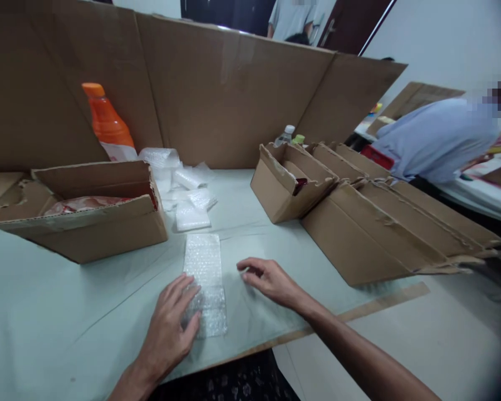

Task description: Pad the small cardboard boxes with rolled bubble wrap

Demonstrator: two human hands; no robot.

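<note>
Now: left hand, fingers spread, rests on bubble-wrap strip | right hand loosely curled, empty | unpinned far end could curl

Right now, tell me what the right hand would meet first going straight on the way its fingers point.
The right hand would likely first meet the clear, rectangular bubble-wrap strip on the pale green tabletop; the hand's height is unclear, so it might pass over.
</note>
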